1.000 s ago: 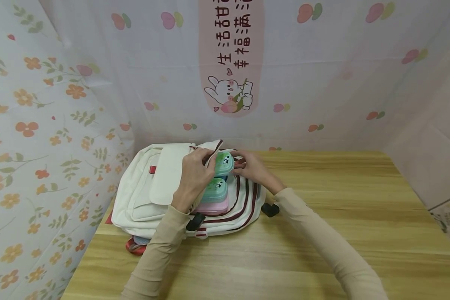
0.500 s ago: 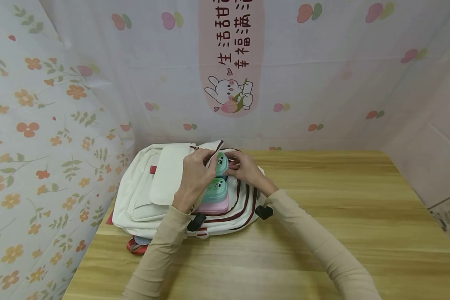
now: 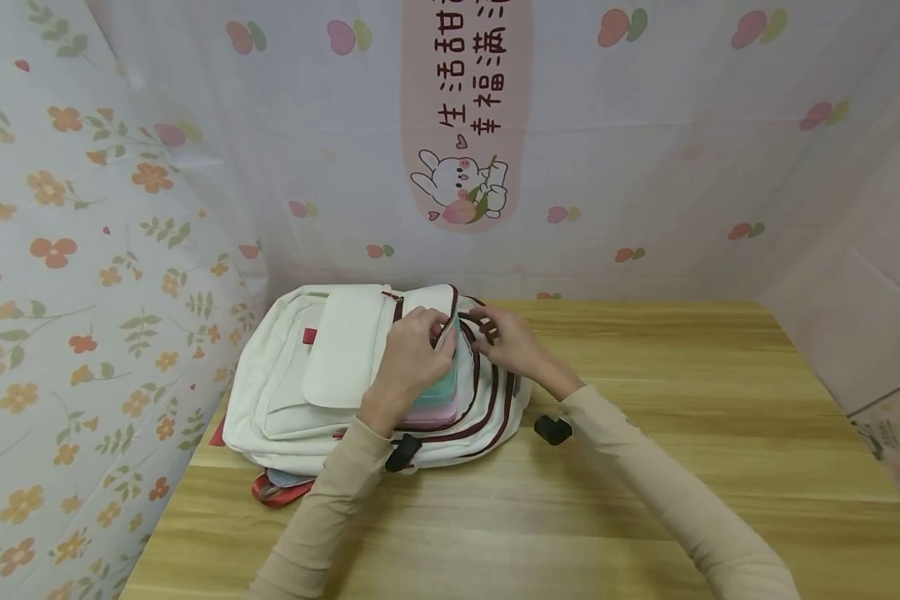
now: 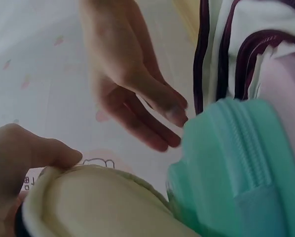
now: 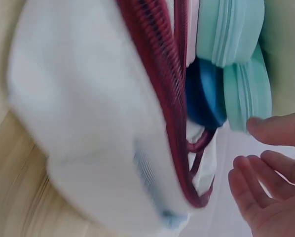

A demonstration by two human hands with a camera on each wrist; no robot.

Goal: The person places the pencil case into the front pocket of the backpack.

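Note:
A white backpack (image 3: 270, 375) with dark red zips lies on the table, its front pocket unzipped. My left hand (image 3: 411, 362) pinches the edge of the pocket flap (image 4: 108, 197) and lifts it. Inside sit two mint-green cases; one green case (image 5: 231, 32) rests against a pink case (image 3: 433, 413), and the other green case (image 5: 248, 91) is beside a dark blue object (image 5: 204, 94). My right hand (image 3: 516, 342) is at the pocket's far side, fingers loosely bent and holding nothing, thumb tip close to the second green case. The flap and left hand cover much of the cases in the head view.
The wooden table (image 3: 645, 400) extends to the right of the backpack. A red strap loop (image 3: 281, 493) sticks out at its lower left. Printed cloth (image 3: 330, 108) hangs behind and on the left. A black wrist camera (image 3: 552, 430) sits by the right forearm.
My right hand has let go of the upper green case and drawn back slightly to the right. My left hand has moved right with the flap, which now covers more of the cases.

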